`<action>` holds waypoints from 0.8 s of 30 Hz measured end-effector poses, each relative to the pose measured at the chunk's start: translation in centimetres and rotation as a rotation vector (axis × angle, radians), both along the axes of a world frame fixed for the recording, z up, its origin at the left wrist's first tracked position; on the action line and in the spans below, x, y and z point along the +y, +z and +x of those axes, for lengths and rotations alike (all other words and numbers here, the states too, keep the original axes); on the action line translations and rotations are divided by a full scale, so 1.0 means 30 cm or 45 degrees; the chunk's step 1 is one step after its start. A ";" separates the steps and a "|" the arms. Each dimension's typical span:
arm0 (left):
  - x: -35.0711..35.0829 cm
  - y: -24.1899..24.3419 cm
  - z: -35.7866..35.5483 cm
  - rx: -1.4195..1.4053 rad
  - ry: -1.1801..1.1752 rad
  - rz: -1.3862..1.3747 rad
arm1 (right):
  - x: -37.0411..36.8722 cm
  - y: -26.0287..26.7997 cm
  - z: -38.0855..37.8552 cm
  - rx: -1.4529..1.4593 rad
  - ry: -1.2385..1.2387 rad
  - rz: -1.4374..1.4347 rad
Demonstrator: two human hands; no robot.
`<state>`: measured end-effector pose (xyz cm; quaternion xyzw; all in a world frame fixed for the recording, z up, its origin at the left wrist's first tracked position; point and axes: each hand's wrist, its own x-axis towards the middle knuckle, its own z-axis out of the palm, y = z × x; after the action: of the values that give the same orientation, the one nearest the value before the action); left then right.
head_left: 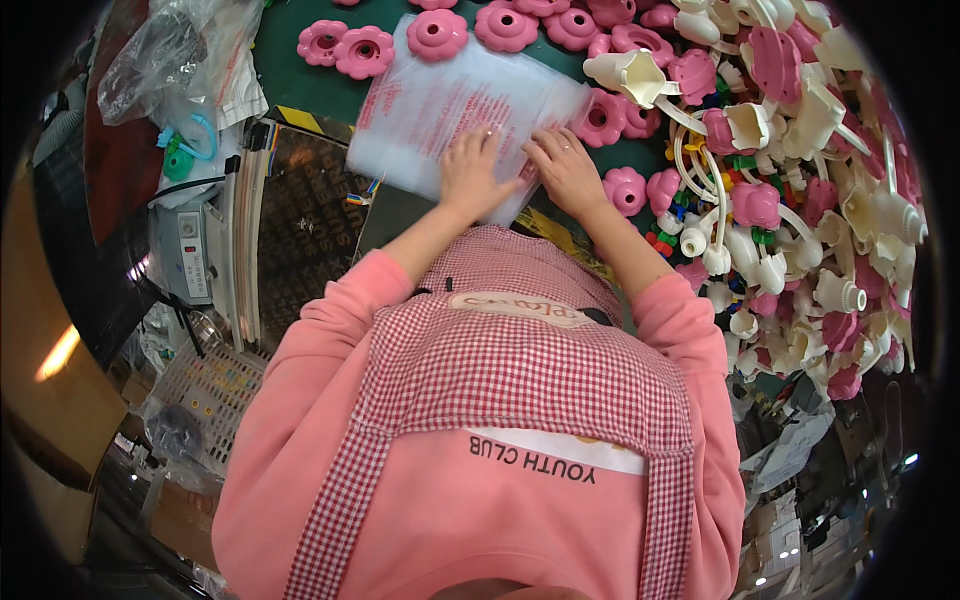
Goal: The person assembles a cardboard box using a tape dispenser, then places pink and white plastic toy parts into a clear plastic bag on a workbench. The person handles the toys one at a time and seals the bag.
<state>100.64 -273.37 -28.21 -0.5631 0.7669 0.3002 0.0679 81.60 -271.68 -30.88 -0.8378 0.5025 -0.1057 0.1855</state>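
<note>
A stack of clear plastic bags point(427, 105) with red print lies on the green table point(289, 75) in front of me. My left hand point(472, 169) rests on the bags, fingers spread and palm down. To its right, my right hand point(566, 165) touches the right edge of the bags with its fingers bent; whether it pinches a bag is not clear. Pink flower-shaped plastic parts point(437, 34) sit along the far edge of the bags, and one more pink flower-shaped part point(625, 190) lies just beyond my right hand.
A large heap of white and pink plastic parts point(757, 202) covers the right side. At the left stand a bag sealing machine point(187, 255), crumpled clear plastic point(154, 67) and, lower down, a perforated plastic basket point(217, 375). Black-and-yellow tape point(300, 118) marks the table edge.
</note>
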 end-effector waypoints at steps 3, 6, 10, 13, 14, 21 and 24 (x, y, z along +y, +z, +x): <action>0.027 -0.025 -0.052 0.101 0.112 0.032 | -0.018 0.029 0.001 0.040 0.040 0.029; 0.017 -0.084 -0.042 0.201 0.283 0.282 | -0.029 0.042 0.015 0.020 -0.027 -0.011; 0.021 -0.083 0.039 0.480 0.484 0.268 | -0.013 0.096 0.028 0.013 -0.135 -0.128; 0.026 -0.102 0.092 0.615 0.670 0.379 | -0.018 0.085 0.038 0.008 -0.157 -0.061; 0.033 -0.126 0.105 0.670 0.733 0.415 | -0.038 0.085 0.043 0.037 -0.081 -0.043; 0.015 -0.195 0.157 0.911 0.816 0.580 | -0.170 0.063 0.106 0.355 0.275 0.160; 0.006 -0.170 0.143 1.006 0.898 0.614 | -0.191 0.083 0.116 0.536 0.356 0.257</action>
<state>104.92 -273.20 -33.31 -0.5982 0.4102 0.6583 -0.2013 85.10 -277.43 -28.39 -0.8798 0.4174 0.1480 0.1725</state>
